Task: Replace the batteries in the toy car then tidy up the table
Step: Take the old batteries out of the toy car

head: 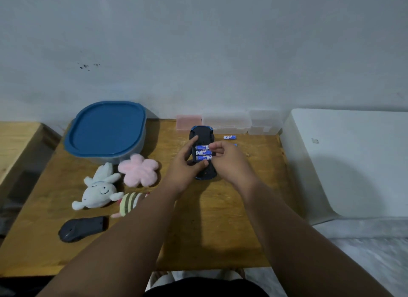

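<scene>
My right hand (225,157) hides most of a loose battery (235,144) just beyond it; my left forearm (132,226) covers the striped plush (129,202).

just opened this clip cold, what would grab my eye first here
Both hands meet mid-table over an upturned toy car: the left hand steadies it while the right hand works at three blue batteries in its open bay. Next is the big blue-lidded container at back left, with a pink flower plush and a white bunny plush in front of it.
</scene>
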